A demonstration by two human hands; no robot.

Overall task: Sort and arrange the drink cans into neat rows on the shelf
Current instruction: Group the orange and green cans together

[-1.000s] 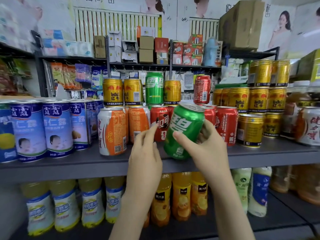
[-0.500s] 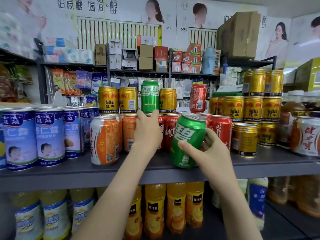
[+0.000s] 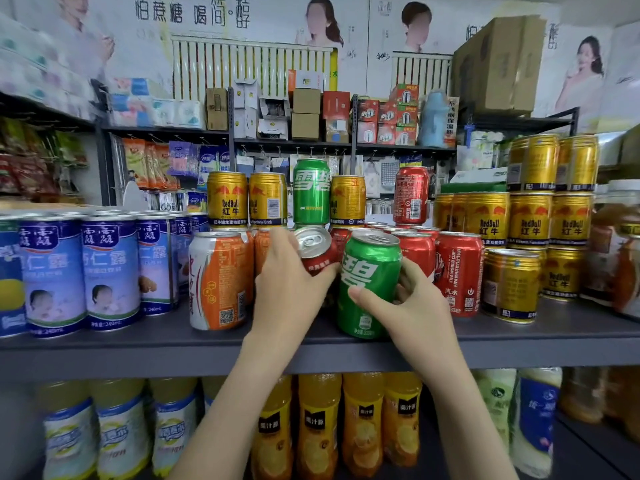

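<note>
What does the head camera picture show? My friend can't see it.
A person's left hand holds a tilted red can and the right hand grips a green can beside it, at a shelf crowded with drink cans.

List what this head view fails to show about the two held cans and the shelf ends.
Head view:
1. Red can: label and lower body hidden behind the gripping left hand.
2. Green can: right side covered by the right hand.
3. Blue can, far left: cut by the frame edge.
4. Container, far right: blurred, cut by the edge.
</note>
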